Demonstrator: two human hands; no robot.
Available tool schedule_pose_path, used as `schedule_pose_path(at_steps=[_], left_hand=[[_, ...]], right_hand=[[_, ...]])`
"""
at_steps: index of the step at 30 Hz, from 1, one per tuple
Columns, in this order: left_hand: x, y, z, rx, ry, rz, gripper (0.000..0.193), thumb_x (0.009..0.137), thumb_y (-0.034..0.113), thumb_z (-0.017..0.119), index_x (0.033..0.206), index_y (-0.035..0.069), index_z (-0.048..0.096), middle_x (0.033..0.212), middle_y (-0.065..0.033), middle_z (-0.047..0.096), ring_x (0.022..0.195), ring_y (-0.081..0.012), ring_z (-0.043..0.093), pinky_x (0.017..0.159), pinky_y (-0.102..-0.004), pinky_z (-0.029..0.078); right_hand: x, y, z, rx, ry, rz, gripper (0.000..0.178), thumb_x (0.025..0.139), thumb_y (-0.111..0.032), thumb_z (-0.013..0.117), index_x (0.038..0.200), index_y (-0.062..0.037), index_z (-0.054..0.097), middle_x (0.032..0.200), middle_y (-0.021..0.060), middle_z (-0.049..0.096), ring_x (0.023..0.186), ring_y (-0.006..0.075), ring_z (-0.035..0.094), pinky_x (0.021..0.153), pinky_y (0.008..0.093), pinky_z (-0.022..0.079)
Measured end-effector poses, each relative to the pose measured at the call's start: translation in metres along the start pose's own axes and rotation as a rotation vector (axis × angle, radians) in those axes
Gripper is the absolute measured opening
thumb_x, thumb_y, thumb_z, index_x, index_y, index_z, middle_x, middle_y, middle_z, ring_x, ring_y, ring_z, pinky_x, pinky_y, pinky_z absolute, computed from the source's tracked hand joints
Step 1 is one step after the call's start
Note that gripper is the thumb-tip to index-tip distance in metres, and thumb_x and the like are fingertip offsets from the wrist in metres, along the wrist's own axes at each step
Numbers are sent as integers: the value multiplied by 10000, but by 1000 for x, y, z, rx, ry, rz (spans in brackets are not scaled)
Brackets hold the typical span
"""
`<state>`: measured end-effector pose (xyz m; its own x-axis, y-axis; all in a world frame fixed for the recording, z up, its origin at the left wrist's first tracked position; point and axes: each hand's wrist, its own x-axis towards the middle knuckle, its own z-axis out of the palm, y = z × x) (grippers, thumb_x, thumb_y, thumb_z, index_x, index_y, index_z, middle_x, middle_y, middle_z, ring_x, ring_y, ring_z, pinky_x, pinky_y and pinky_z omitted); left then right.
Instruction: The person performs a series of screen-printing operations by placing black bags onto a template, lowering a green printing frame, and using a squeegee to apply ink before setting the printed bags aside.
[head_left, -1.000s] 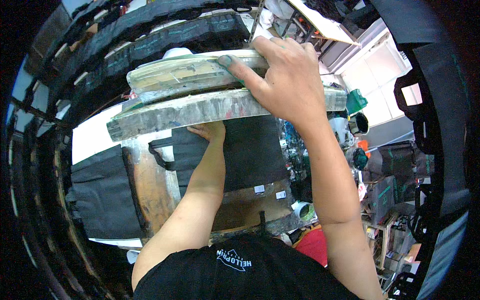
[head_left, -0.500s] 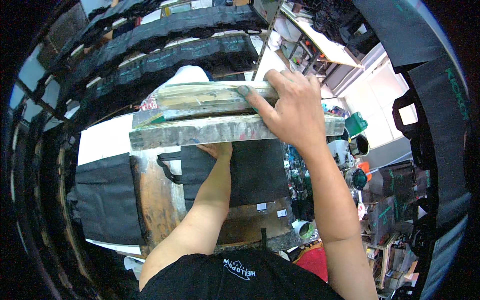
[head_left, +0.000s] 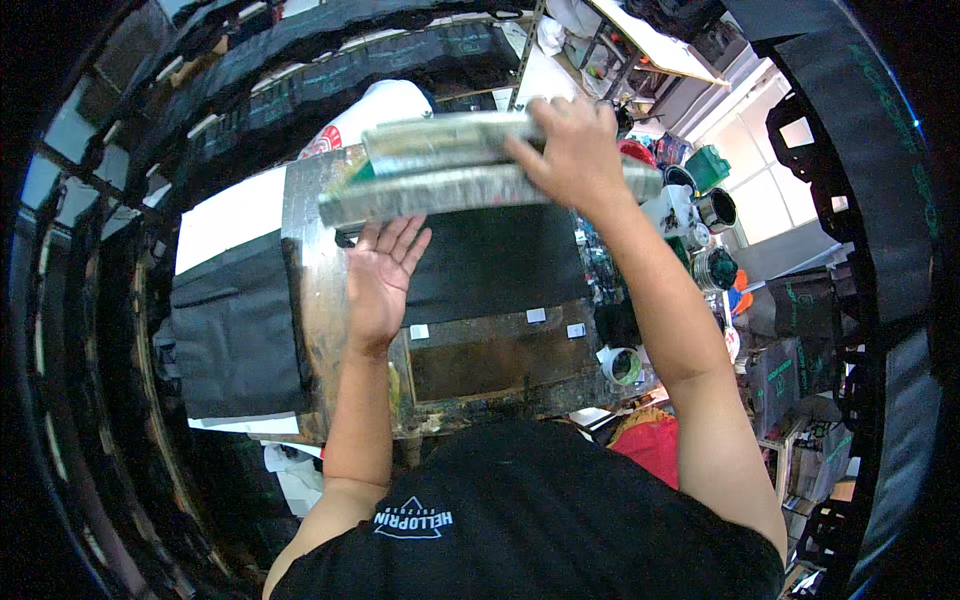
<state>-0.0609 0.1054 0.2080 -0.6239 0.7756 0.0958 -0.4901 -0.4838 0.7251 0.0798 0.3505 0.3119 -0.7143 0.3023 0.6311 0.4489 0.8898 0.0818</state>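
Observation:
A paint-stained screen printing frame (head_left: 440,195) is tilted up over the work board (head_left: 480,365), its near bar toward me. Behind that bar runs a second, pale bar (head_left: 430,140), smeared with ink; it may be a squeegee. My right hand (head_left: 575,155) is wrapped over the right part of both bars, fingers on the far side. Under the frame's left end my left hand (head_left: 378,285) is open, palm up, fingers spread and holding nothing. A black fabric bag (head_left: 490,265) lies flat on the board, partly hidden by the frame.
Another black bag (head_left: 235,330) lies on a white sheet at the left. Small white squares (head_left: 536,315) sit along the board's near part. Ink cans (head_left: 715,210) and a white cup (head_left: 622,366) stand at the right. Racks of black bags (head_left: 390,75) surround the table.
My left hand has drawn back from the black bag toward the left and turned palm up. The frame has moved away from me, with my right hand still on it.

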Motion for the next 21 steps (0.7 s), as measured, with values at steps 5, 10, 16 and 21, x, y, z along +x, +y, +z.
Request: schedule_pose_path(at_steps=[5,10,16,21], left_hand=[[-67,-10,-11,-98,175,-306,1008,935,810,351,1579,50,201,1518,-250,422,1348,-371,506,1127,-518,449],[-115,-71,-74,-60,367,-486,1061,881,859,406,1586,90,212,1459,-190,468,1236,-332,570,1058,-479,490],[-130,-110,-114,-31,413,-594,1154,849,888,418,1602,62,132,1531,-230,375,1364,-363,468,1084,-506,469],[-132,-120,-118,-12,424,-599,1171,880,870,374,1603,20,21,1604,-297,209,1438,-452,358,1117,-527,440]], right_hand=[[-80,-8,18,126,-483,-36,649,755,-323,826,1279,-93,520,1110,131,619,1119,348,568,916,527,399],[-122,-22,48,215,-624,135,647,719,-255,862,1249,-109,520,1128,143,624,1128,369,574,910,577,389],[-159,-34,64,152,-723,5,651,768,-355,833,1288,-120,522,1121,138,638,1129,352,594,883,581,421],[-208,-60,69,174,-680,71,649,695,-250,873,1238,-135,538,1084,97,573,1097,306,542,930,514,360]])
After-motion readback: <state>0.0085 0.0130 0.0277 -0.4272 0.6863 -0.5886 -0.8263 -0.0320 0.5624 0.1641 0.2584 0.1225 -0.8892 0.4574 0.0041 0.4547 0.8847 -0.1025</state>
